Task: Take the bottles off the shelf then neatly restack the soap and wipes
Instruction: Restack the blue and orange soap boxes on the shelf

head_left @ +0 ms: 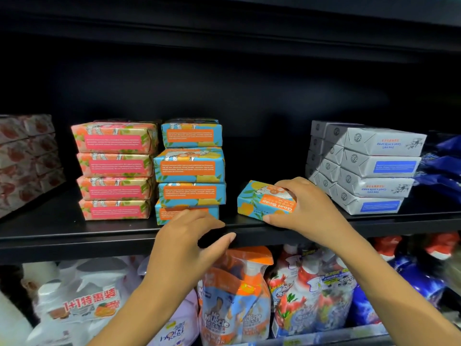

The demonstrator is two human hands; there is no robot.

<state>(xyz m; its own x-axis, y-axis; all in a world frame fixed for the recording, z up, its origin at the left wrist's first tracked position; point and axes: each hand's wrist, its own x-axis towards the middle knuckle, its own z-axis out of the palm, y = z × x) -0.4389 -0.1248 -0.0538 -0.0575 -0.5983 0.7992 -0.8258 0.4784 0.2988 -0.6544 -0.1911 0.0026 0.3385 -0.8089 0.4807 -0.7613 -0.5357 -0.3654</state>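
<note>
Right hand (299, 208) clasps a blue soap bar (259, 199) between blue stack (190, 168) and white stack (369, 168); left hand (192, 236) hovers open.

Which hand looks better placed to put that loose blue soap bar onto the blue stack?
Probably the right hand: it already grips the loose blue soap bar. The left hand is open and empty by the shelf edge, below the blue stack.

Right hand (296, 208) grips a blue soap bar (262, 199) on the shelf (74, 233) — left hand (189, 236) empty, spread.
</note>
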